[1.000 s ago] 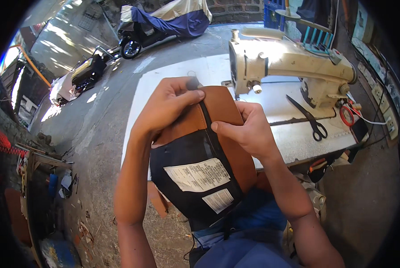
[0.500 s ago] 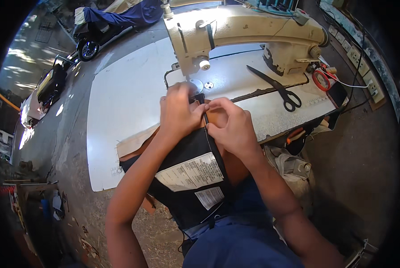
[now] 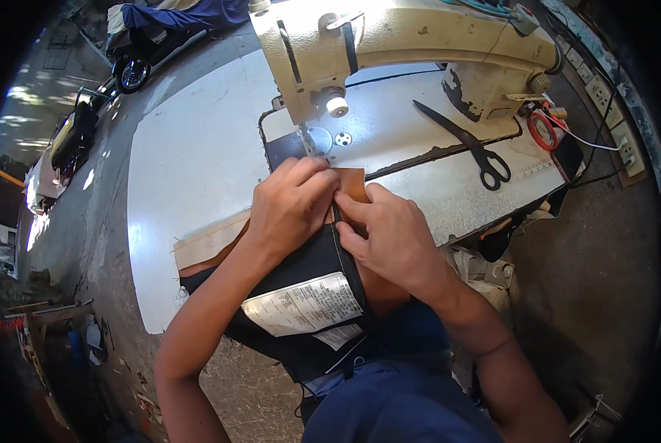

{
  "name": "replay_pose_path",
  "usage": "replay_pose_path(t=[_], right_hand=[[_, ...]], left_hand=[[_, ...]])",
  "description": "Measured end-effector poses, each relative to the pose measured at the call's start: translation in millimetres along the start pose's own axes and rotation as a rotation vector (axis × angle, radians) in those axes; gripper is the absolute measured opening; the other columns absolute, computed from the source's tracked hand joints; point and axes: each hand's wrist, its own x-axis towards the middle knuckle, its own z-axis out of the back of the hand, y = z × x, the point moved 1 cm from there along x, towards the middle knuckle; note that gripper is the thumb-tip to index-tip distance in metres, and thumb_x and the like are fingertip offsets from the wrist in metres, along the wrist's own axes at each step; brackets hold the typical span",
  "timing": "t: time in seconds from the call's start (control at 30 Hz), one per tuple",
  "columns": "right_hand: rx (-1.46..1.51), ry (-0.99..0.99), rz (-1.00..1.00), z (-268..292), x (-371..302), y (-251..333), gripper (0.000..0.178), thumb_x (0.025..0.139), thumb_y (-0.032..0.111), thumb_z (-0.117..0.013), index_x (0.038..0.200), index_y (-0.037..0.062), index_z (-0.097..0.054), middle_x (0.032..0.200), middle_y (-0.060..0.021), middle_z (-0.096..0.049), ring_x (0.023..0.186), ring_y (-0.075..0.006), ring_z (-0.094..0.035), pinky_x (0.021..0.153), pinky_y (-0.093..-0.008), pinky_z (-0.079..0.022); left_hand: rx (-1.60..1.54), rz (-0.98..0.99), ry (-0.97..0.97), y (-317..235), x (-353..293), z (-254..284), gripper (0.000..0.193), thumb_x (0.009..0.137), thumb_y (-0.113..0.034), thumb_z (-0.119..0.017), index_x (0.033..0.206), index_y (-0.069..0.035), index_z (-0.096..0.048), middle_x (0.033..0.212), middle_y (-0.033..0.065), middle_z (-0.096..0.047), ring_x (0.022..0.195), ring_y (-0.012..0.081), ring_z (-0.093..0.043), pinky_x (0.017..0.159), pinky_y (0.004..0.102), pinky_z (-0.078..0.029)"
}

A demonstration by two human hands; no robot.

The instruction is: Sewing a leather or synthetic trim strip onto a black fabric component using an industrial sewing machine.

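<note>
Close in front of the needle area of a cream sewing machine (image 3: 305, 63), both my hands gather a black fabric piece (image 3: 286, 269) with brown backing. My left hand (image 3: 290, 203) is closed on its far edge, fingertips hidden beneath the knuckles. Thumb and fingers of my right hand (image 3: 393, 236) pinch the dark edge strip (image 3: 338, 221) from the other side. A brown flap (image 3: 353, 182) stands up between the hands. White printed labels (image 3: 305, 303) lie on the black cloth, which hangs over the table's near edge toward my lap.
Black scissors (image 3: 471, 148) lie on the white table (image 3: 190, 162), right of the hands. Beyond them sits a red tape roll (image 3: 542, 131). Power sockets (image 3: 626, 148) with cables line the right side. Covered motorbikes (image 3: 135, 70) stand on the floor at the far left.
The brown flap now rises between my hands, where a black strip end showed before. Both hands have come slightly nearer to me. The whole view has shifted a little.
</note>
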Motion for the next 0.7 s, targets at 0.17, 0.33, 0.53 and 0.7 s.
replay_pose_path(t=[0.17,0.33,0.53,0.7], right_hand=[[-0.036,0.011,-0.011,1,1,1,0.037,0.091,0.021,-0.078,0.127,0.0105,-0.081,0.089,-0.0118,-0.059,0.064,-0.0321,-0.056,0.060,-0.0441,-0.049],[-0.037,0.025,-0.030,4,0,4,0.037,0.091,0.021,-0.079,0.127,0.0114,-0.081,0.089,-0.0112,-0.058,0.064,-0.0306,-0.056,0.060,-0.0425,-0.049],[-0.039,0.038,-0.067,10,-2,6,0.038,0.091,0.020,-0.080,0.128,0.0117,-0.082,0.091,-0.0091,-0.059,0.063,-0.0275,-0.055,0.059,-0.0399,-0.049],[0.056,-0.138,-0.114,37,-16,-27,0.035,0.089,0.012,-0.082,0.124,0.0078,-0.083,0.102,-0.0053,-0.066,0.064,-0.0184,-0.053,0.059,-0.0328,-0.046]], left_hand=[[0.029,-0.022,0.157,-14,1,21,0.025,0.099,-0.016,-0.072,0.122,-0.006,-0.075,0.126,0.0082,-0.069,0.103,0.0260,-0.064,0.085,0.0344,-0.055],[0.032,-0.049,0.289,-13,-8,34,0.038,0.107,-0.026,-0.064,0.136,-0.002,-0.071,0.145,0.0098,-0.065,0.121,0.0275,-0.061,0.103,0.0389,-0.049],[0.078,-0.068,0.372,-11,-11,38,0.051,0.111,-0.036,-0.057,0.149,-0.002,-0.064,0.157,0.0098,-0.061,0.135,0.0300,-0.057,0.117,0.0501,-0.038],[0.071,-0.019,0.400,-1,-9,41,0.056,0.110,-0.041,-0.058,0.152,-0.004,-0.064,0.158,0.0097,-0.061,0.138,0.0305,-0.056,0.118,0.0568,-0.036]])
